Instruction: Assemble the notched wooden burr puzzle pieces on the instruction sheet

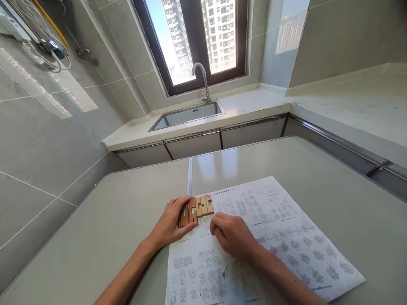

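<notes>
A row of notched wooden puzzle pieces (201, 205) lies side by side at the upper left edge of a printed sheet. My left hand (174, 222) holds the left end of the row, thumb along the near side and fingers over the far side. Darker brown pieces sit on the left, lighter ones on the right. Just right of and nearer than the row, my right hand (233, 235) rests on the paper sheet (241, 258) with its fingers curled in. Whatever may be inside those fingers is hidden. Small line drawings of interlocking shapes cover the sheet.
A pale table (143, 199) with a seam (190, 176) carries the sheet. Beyond it runs a white counter (248, 101) with a sink (190, 113) and a faucet (203, 80) under a window. A tiled wall (47, 148) stands at the left.
</notes>
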The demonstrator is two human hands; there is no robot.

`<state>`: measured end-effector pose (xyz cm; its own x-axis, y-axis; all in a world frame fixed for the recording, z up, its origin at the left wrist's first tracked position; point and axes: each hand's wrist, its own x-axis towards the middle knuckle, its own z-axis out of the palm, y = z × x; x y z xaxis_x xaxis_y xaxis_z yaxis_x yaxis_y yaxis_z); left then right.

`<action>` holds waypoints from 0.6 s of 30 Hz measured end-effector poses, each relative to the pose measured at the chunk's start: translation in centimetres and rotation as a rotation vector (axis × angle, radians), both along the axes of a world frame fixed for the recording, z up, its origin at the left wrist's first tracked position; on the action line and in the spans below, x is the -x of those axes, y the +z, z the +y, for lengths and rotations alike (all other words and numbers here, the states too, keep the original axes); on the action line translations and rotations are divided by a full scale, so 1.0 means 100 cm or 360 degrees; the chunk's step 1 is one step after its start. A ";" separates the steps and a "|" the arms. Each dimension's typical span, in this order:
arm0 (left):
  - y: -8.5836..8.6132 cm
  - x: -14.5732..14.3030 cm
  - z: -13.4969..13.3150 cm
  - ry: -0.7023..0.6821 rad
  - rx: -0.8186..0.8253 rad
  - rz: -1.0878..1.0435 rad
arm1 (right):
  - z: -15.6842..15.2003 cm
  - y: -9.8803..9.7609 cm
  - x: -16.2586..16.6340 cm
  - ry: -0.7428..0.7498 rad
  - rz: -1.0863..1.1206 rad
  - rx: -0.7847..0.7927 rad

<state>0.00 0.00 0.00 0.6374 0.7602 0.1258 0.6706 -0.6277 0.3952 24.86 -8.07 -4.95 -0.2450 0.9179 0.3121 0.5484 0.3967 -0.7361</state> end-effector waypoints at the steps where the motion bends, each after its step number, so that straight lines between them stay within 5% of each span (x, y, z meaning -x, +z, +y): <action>1: 0.000 0.000 0.000 0.0003 0.0004 -0.0006 | 0.000 0.000 0.000 0.0000 0.0004 0.0000; 18: -0.001 0.018 -0.010 -0.0123 -0.0433 -0.0001 | 0.000 0.002 0.000 -0.0003 -0.0001 0.0009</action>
